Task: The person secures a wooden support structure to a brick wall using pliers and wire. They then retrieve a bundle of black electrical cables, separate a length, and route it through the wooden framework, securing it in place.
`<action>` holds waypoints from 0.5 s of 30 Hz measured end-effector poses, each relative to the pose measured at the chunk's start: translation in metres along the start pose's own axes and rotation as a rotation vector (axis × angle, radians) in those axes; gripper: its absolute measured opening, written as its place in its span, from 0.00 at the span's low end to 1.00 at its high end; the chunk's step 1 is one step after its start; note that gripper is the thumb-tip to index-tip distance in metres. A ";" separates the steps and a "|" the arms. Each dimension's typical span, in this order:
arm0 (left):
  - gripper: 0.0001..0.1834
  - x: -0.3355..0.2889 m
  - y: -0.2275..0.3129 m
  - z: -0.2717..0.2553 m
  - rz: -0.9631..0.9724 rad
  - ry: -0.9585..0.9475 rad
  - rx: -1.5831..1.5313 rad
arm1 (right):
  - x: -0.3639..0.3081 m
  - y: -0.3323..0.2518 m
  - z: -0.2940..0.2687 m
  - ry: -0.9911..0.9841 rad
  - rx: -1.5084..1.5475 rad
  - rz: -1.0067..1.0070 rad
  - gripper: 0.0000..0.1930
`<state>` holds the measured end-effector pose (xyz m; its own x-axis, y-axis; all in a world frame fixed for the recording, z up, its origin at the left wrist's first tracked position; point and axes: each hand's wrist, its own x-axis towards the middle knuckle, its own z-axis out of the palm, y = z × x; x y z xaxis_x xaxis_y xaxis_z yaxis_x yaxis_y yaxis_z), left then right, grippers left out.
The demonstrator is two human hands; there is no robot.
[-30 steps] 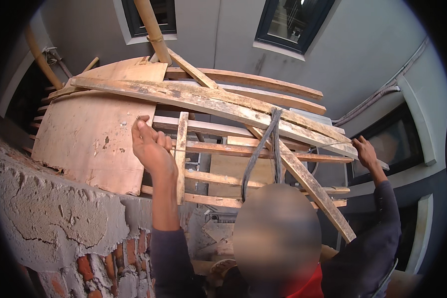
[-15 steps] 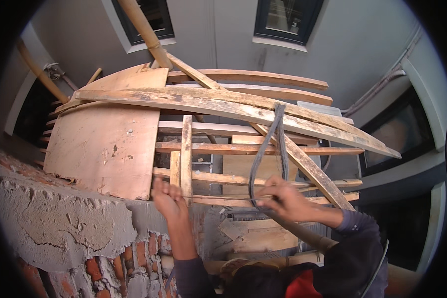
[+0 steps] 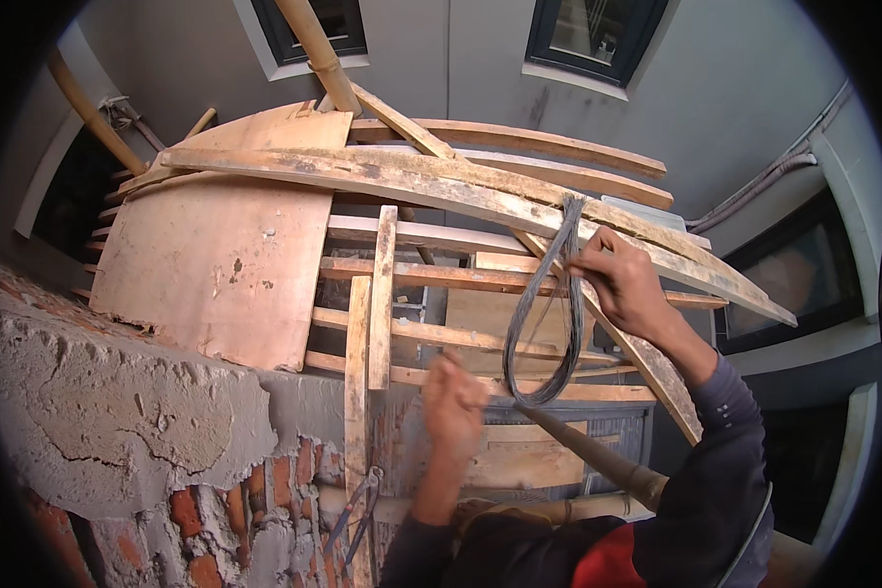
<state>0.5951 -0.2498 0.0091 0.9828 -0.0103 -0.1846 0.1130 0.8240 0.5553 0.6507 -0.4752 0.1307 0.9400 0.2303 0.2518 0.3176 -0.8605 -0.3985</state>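
A looped bundle of thin dark grey wire [image 3: 519, 343] hangs over the long weathered timber beam [image 3: 441, 201]. My right hand [image 3: 617, 279] is closed at the right side of the loop, thumb and fingertips pinching wire just below the beam. Lower and to the left, my left hand [image 3: 453, 402] is blurred by motion, its fingers curled; whatever they hold is too smeared to make out. Left of that forearm, a pair of pincers [image 3: 361, 514] with dark blue handles leans against an upright wood strip [image 3: 358, 392].
A plywood sheet [image 3: 216, 274] covers the left of the timber slats. Rough mortared brickwork [image 3: 137, 421] runs along the near left. A bamboo pole [image 3: 318, 54] rises at the back, and another pole [image 3: 598, 456] slants below my right arm. Grey walls with windows [image 3: 598, 39] stand around.
My right hand has moved up along the wire loop toward the beam. My left hand has swung right, away from the plywood edge. The pincers and more of the upright strip now show.
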 end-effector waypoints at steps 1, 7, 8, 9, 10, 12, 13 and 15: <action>0.09 -0.017 -0.003 0.016 0.001 -0.094 -0.030 | -0.009 0.008 0.014 -0.232 -0.111 0.047 0.05; 0.10 0.044 0.005 -0.010 0.094 0.255 0.120 | -0.082 -0.034 0.044 -1.157 0.737 -0.262 0.07; 0.10 0.047 0.011 -0.027 0.106 0.335 0.147 | -0.063 -0.044 0.024 -1.010 0.718 -0.294 0.07; 0.10 0.044 0.009 -0.034 0.064 0.361 0.136 | -0.048 -0.040 0.010 -0.852 0.700 -0.281 0.07; 0.11 0.039 0.001 -0.037 0.022 0.384 0.119 | -0.044 -0.025 0.009 -0.634 0.584 -0.265 0.07; 0.10 0.020 -0.016 -0.033 -0.099 0.284 0.035 | -0.037 -0.007 0.007 -0.266 0.210 -0.141 0.07; 0.10 0.005 -0.023 -0.027 -0.162 0.156 -0.027 | -0.033 -0.002 0.008 -0.106 -0.040 -0.052 0.08; 0.10 -0.005 -0.021 -0.018 -0.132 0.019 -0.098 | -0.043 0.023 0.031 -0.215 -0.278 0.021 0.11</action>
<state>0.5850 -0.2564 -0.0162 0.9573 -0.1127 -0.2663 0.2256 0.8672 0.4440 0.6211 -0.4906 0.0835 0.9600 0.2767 0.0427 0.2799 -0.9500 -0.1383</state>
